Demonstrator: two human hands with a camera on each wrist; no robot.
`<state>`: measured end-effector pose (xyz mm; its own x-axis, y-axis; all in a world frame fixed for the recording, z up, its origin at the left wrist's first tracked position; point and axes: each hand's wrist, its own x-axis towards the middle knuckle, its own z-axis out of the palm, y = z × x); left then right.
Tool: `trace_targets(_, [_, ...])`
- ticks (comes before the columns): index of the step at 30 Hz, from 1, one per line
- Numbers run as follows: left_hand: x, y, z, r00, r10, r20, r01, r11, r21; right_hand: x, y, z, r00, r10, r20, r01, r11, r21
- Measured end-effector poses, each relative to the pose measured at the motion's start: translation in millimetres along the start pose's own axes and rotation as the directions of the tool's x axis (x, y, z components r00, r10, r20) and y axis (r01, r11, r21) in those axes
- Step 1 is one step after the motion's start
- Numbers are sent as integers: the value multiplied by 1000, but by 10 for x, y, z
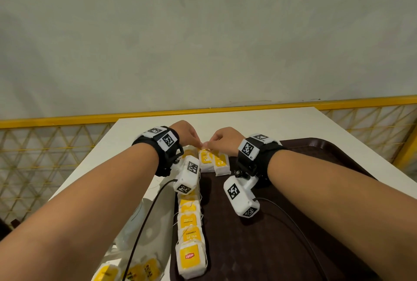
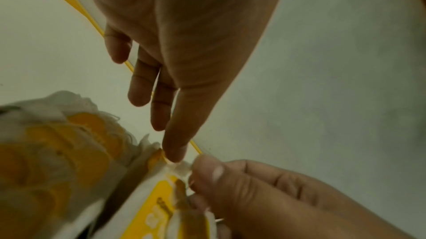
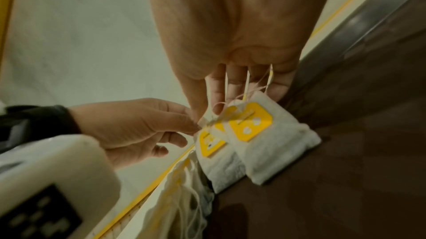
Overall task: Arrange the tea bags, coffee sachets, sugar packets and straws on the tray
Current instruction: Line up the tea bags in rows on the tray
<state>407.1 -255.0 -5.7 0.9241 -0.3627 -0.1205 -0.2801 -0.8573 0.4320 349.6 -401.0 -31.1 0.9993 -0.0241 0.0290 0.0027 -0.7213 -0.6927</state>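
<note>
A dark brown tray (image 1: pixel 293 235) lies on the white table (image 1: pixel 248 122). Several white tea bags with yellow tags (image 1: pixel 189 235) form a column along its left edge. Two more lie side by side at the far left corner: one (image 1: pixel 205 161) (image 3: pixel 221 162) and its right neighbour (image 1: pixel 221 164) (image 3: pixel 276 144). My left hand (image 1: pixel 199 144) (image 3: pixel 196 126) pinches the top corner of the left one. My right hand (image 1: pixel 207 145) (image 3: pixel 207 113) pinches the same bag's top at its string and tag (image 2: pixel 182 168). No coffee sachets, sugar packets or straws are in view.
A clear plastic bag (image 1: pixel 135 258) holding more yellow-tagged tea bags lies on the table left of the tray, near me. A yellow mesh railing (image 1: pixel 56 156) runs behind and beside the table. Black cables trail from both wrist cameras over the tray.
</note>
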Motion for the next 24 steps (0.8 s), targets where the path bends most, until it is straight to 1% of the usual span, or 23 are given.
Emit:
trace_targets(2, [4, 23, 10, 1000, -3, 19, 3, 1000, 17, -45, 12, 4, 997, -35, 67, 36, 999, -20])
trace_targets(5, [-3, 30, 28, 1000, -5, 25, 3, 998, 70, -81, 28, -9, 989, -72, 131, 89, 987, -134])
trace_targets(8, [-10, 25, 48, 1000, 4, 16, -5, 998, 69, -85, 31, -62, 983, -70, 169, 99, 981, -168])
trace_targets(10, [-15, 37, 57, 1000, 7, 16, -8, 998, 56, -84, 37, -112, 983, -42, 180, 73, 983, -169])
trace_targets(13, [-13, 68, 71, 1000, -11, 24, 10, 998, 63, -71, 53, -146, 986, -2, 166, 26, 989, -147])
trace_targets(16, [-22, 94, 74, 998, -38, 42, 34, 995, 97, -39, 49, -125, 995, -15, 103, 31, 987, -157])
trace_targets(19, [-47, 116, 57, 999, -27, 41, 22, 994, 110, -9, 34, -73, 994, -40, 103, 56, 987, -154])
trace_targets(22, [-49, 112, 7, 1000, 7, -4, -6, 999, 48, 12, 28, -16, 994, -53, 100, 66, 989, -134])
trace_targets(24, [-78, 99, -46, 1000, 1, 18, -1, 1000, -6, 25, 38, 17, 995, -46, 83, 56, 992, -114])
